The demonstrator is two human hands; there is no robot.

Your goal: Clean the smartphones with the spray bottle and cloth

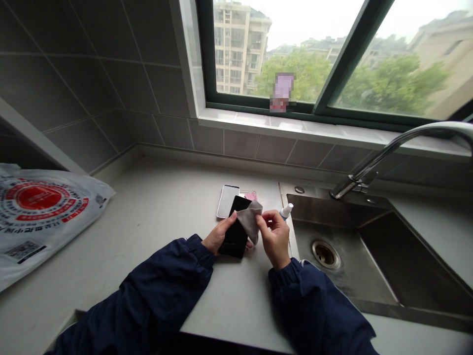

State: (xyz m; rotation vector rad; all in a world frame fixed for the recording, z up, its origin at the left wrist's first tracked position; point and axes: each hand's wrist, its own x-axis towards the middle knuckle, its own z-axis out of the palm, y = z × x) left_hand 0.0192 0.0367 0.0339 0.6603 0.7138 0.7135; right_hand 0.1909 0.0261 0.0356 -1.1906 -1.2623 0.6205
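Observation:
A dark phone or small tablet [233,237] is gripped along its left edge by my left hand [219,234], above the counter. My left thumb lies near a corner of the grey cloth [250,220]. The cloth is draped over the right part of the dark screen. My right hand [274,235] pinches the cloth's right edge between thumb and fingers. Behind the device a pale-screened phone [228,201] rests on the counter, beside a partly hidden pink item [251,195]. A small spray bottle [287,211] with a white top shows past my right hand, its lower part hidden.
On the right is a steel sink [351,281] with a curved faucet [384,153]. A printed plastic bag [48,217] lies at the left of the white counter [155,207]. Tiled wall and a window sill [236,121] bound the back.

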